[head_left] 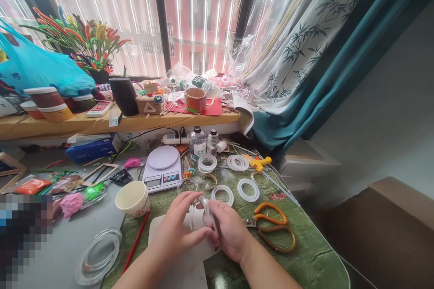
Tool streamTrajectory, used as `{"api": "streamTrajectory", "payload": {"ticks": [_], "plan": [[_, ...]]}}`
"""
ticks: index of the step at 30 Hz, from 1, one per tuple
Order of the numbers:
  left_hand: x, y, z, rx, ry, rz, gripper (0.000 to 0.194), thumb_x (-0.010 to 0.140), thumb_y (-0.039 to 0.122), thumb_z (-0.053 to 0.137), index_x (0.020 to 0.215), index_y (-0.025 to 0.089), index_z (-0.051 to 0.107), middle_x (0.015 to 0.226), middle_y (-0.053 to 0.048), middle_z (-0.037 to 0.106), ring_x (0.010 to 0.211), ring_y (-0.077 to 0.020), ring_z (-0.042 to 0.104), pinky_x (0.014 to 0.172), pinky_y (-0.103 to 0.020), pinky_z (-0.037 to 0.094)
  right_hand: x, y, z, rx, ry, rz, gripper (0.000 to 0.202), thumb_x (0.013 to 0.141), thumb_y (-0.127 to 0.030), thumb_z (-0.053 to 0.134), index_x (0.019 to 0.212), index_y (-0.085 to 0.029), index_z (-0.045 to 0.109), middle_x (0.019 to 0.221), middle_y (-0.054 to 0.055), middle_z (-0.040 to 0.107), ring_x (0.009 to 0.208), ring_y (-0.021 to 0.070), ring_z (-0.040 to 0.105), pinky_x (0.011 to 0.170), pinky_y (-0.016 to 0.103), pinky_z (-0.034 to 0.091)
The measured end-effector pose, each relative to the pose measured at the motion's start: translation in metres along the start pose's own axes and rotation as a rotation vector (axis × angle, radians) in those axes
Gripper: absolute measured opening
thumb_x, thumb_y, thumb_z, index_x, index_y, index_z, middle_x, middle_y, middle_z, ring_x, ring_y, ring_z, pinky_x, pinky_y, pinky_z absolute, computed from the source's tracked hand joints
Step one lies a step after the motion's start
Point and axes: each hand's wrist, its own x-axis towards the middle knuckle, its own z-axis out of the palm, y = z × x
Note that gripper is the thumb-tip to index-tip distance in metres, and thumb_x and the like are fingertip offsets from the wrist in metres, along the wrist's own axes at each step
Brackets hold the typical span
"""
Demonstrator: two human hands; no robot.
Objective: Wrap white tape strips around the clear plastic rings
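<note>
My left hand [185, 223] and my right hand [230, 226] meet over the near part of the table. Between them is a translucent white ring [197, 217], which looks like a soft ring mould. Its far edge shows past the fingertips, and part of it is hidden by my hands. Both hands are closed around it, the right thumb along its side. Under my hands lies a white sheet [158, 226]. To the right are scissors with orange handles [271, 222], their blades partly hidden by my right hand. More pale rings [248, 198] lie just beyond.
A kitchen scale [162, 165], a paper cup [134, 201] and a red stick [137, 241] are on the left. Farther back stand two bottles [197, 146] beside a yellow glue gun [259, 163]. Large clear rings [113, 250] lie front left. A cluttered ledge [217, 118] runs under the window.
</note>
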Motion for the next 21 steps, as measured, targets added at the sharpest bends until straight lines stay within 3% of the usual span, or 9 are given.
{"api": "streamTrajectory", "payload": {"ticks": [4, 10, 12, 14, 16, 20, 21], "plan": [[-0.002, 0.003, 0.001, 0.073, -0.048, 0.036, 0.069, 0.068, 0.033, 0.089, 0.133, 0.029, 0.066, 0.132, -0.013, 0.065, 0.125, -0.0349, 0.061, 0.107, -0.048, 0.052, -0.004, -0.003, -0.001, -0.088, -0.052, -0.024, 0.051, 0.079, -0.062, 0.076, 0.096, -0.015, 0.067, 0.055, -0.009, 0.048, 0.037, 0.0037, 0.029, 0.037, 0.018, 0.014], [-0.004, 0.001, -0.001, 0.057, -0.151, 0.127, 0.083, 0.071, 0.049, 0.088, 0.145, 0.03, 0.056, 0.137, -0.015, 0.06, 0.127, -0.035, 0.057, 0.107, -0.046, 0.051, -0.004, -0.01, 0.001, -0.105, -0.126, -0.046, 0.048, 0.08, -0.059, 0.077, 0.091, -0.014, 0.065, 0.052, -0.012, 0.039, 0.037, 0.0029, 0.018, 0.037, 0.02, 0.01], [-0.002, 0.001, -0.001, 0.042, -0.152, 0.138, 0.08, 0.073, 0.052, 0.085, 0.144, 0.03, 0.057, 0.132, -0.014, 0.062, 0.123, -0.0345, 0.059, 0.105, -0.046, 0.052, -0.003, -0.007, 0.004, -0.121, -0.093, -0.03, 0.05, 0.08, -0.065, 0.073, 0.083, -0.016, 0.06, 0.051, -0.012, 0.037, 0.038, 0.0036, 0.016, 0.037, 0.021, 0.01], [0.001, 0.001, -0.001, 0.024, -0.133, 0.108, 0.071, 0.076, 0.053, 0.082, 0.139, 0.028, 0.061, 0.127, -0.013, 0.063, 0.119, -0.0338, 0.061, 0.103, -0.046, 0.052, -0.003, -0.003, 0.009, -0.149, 0.018, -0.046, 0.053, 0.084, -0.071, 0.063, 0.076, -0.02, 0.052, 0.052, -0.011, 0.036, 0.039, 0.0051, 0.018, 0.039, 0.022, 0.012], [0.003, 0.0, 0.0, -0.031, -0.1, 0.034, 0.065, 0.079, 0.056, 0.077, 0.135, 0.026, 0.063, 0.126, -0.013, 0.063, 0.109, -0.0317, 0.064, 0.101, -0.046, 0.052, -0.007, 0.0, 0.015, -0.278, 0.07, -0.141, 0.051, 0.091, -0.07, 0.052, 0.075, -0.021, 0.05, 0.054, -0.008, 0.038, 0.043, 0.0077, 0.025, 0.041, 0.023, 0.017], [0.003, -0.003, 0.0, -0.209, 0.04, -0.123, 0.058, 0.094, 0.062, 0.048, 0.133, 0.019, 0.06, 0.123, -0.014, 0.065, 0.107, -0.0315, 0.063, 0.096, -0.046, 0.051, -0.019, -0.003, 0.023, -0.846, -0.132, -0.523, 0.039, 0.102, -0.047, 0.045, 0.074, -0.021, 0.051, 0.065, -0.002, 0.046, 0.061, 0.0137, 0.042, 0.057, 0.027, 0.033], [0.002, -0.002, 0.0, -0.239, 0.059, -0.15, 0.058, 0.097, 0.061, 0.043, 0.133, 0.018, 0.059, 0.123, -0.014, 0.065, 0.109, -0.0317, 0.063, 0.097, -0.046, 0.05, -0.021, -0.004, 0.024, -0.935, -0.13, -0.586, 0.038, 0.103, -0.043, 0.044, 0.073, -0.021, 0.049, 0.066, -0.002, 0.047, 0.063, 0.0143, 0.043, 0.059, 0.027, 0.034]]}}
